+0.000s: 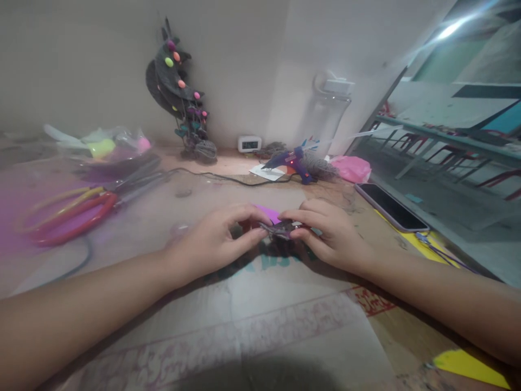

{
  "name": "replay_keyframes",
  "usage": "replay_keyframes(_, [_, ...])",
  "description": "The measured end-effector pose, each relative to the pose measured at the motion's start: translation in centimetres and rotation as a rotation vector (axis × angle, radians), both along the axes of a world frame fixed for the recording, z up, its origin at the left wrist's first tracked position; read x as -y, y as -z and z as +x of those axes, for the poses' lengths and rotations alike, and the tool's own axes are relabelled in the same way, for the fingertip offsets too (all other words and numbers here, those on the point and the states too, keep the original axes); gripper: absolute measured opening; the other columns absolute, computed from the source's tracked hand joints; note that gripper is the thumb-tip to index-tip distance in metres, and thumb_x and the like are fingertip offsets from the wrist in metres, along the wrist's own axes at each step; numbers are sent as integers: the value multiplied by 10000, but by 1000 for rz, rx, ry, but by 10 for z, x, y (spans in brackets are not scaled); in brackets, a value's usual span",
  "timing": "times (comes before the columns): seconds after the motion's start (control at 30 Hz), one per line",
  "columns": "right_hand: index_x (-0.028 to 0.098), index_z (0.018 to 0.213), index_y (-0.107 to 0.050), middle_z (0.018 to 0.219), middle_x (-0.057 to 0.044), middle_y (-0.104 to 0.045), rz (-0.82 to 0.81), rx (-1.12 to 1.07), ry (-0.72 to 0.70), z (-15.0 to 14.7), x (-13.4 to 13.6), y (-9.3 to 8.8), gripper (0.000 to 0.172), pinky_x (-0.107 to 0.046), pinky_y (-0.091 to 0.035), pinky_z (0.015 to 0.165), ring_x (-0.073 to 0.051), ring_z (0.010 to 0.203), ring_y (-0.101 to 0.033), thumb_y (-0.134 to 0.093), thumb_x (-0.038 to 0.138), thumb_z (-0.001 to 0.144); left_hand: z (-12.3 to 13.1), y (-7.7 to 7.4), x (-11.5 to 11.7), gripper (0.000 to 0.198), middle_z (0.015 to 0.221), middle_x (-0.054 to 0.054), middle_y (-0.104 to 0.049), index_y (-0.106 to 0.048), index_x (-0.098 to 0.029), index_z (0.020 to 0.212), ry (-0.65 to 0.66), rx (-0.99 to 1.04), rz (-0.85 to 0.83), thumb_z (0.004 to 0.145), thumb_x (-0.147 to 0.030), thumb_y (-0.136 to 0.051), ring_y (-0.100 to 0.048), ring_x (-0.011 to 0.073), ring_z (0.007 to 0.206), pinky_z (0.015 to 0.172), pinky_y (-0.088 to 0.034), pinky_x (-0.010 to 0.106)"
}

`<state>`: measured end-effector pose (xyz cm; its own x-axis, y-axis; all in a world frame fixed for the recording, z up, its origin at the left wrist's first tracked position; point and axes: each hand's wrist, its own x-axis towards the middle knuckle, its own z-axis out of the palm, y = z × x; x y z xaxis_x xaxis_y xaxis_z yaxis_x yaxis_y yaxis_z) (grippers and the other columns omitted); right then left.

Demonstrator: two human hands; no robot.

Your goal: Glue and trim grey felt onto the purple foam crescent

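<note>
My left hand [215,239] and my right hand [325,231] meet at the middle of the table, fingers curled and pinched together on a small dark craft piece [280,229] held between them. A purple scrap of paper [267,212] lies just behind the piece. Both forearms rest on a sheet of printed paper [260,320] spread over the table.
Red and yellow handled scissors [77,214] lie at the left by a clear bag of colourful bits [109,149]. A blue glue gun [291,162] with its cord, a small clock [249,143], a dark decorated tree figure [179,92] and a bottle [328,111] stand at the back. A phone [391,206] lies right.
</note>
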<state>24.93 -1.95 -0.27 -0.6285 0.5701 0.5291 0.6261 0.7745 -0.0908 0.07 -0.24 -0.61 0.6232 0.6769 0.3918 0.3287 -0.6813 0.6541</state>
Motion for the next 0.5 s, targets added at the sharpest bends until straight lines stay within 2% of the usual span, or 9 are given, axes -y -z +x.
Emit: replay_keyframes(0.5, [147,1051,-688,746,-39,-583,-4,9,-24,-1,-1,-1,288,-275,-338,629,-151,688,-509,-505,348,958,-1,3,-2,133,963,17,-675,-632,-205,1005,36,-8,56,909,-232,-544,-621,156,893,822,-483,291])
